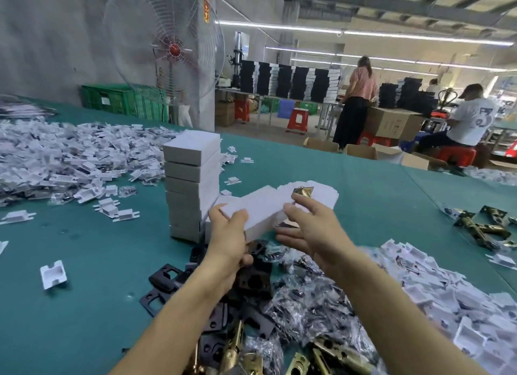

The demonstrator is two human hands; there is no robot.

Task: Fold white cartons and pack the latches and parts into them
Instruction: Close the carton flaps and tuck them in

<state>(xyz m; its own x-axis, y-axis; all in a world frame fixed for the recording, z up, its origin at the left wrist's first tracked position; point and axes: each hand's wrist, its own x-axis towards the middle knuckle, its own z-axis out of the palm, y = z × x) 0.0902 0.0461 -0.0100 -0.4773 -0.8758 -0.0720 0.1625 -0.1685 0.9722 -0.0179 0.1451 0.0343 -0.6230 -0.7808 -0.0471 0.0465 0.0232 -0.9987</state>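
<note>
Here, left hand [228, 241] gripping carton [261, 206], right hand [313, 229] spread against it, box stack [190, 190] beside, plates [163, 278] beneath.

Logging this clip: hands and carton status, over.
Left hand grips white carton. Right hand rests flat on it. Brass latch at far end. Nothing blocking.

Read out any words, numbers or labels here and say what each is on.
"3": large blue numeral on the seated person's white T-shirt; other letters blurred.
Orange vertical sign on the grey pillar: characters blurred, unreadable.
White label on the green plastic crate: too small.
Held white carton: no print visible.
</note>
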